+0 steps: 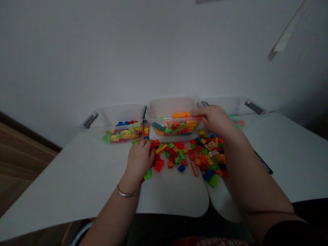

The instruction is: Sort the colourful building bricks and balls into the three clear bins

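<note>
My left hand (140,155) is on the table at the left end of a brick pile, its fingers curled down. A red-orange toy brick (154,144) sticks out between thumb and fingers. My right hand (214,119) is closed at the right rim of the middle clear plastic box (176,120), thumb and fingertips on that corner; its fingertips are partly hidden. The box holds green, yellow, orange and teal bricks. Loose bricks (181,154) of several colours lie in front of it, and more bricks (208,173) reach under my right forearm.
A left clear box (123,128) holds yellow, red and blue pieces. A right clear box (222,102) is partly behind my right arm. All stand against the wall (153,51). Two white tabletops (176,201) meet with a gap at the front. A dark flat object (265,164) lies right of my forearm.
</note>
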Tool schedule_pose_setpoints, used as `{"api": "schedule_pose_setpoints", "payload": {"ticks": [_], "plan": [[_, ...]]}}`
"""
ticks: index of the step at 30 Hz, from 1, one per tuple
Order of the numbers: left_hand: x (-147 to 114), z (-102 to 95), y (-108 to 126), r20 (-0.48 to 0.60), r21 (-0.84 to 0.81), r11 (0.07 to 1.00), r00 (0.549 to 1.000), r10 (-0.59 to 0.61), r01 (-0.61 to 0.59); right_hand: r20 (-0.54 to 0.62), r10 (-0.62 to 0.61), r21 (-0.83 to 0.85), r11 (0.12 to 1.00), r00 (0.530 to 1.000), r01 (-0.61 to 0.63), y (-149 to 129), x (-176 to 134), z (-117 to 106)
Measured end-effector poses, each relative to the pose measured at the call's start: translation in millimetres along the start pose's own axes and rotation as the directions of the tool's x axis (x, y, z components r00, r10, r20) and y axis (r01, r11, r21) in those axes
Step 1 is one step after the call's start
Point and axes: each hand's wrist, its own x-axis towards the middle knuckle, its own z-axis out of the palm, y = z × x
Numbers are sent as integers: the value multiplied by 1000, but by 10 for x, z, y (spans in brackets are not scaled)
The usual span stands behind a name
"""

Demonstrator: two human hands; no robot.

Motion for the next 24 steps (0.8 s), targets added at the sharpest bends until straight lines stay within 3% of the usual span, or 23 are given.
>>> {"api": "schedule_pose_setpoints", "payload": {"ticks": [6,13,20,24], "plan": [[-1,-3,0,-10,-17,1000,1000,14,-14,7,74,-83,994,997,-74,-198,-30,-23],[3,-3,3,-19,-11,1000,1000,7,-7,-1,46,-75,996,999,-46,-284,-37,-56],[-26,-25,12,-135,71,985,980,-147,157,-130,-21,0,1000,991,21,-329,-64,-146],[-43,-55,25,-132,140,970,975,-180,198,-182,-61,85,993,981,77,-420,-108,-197]]}}
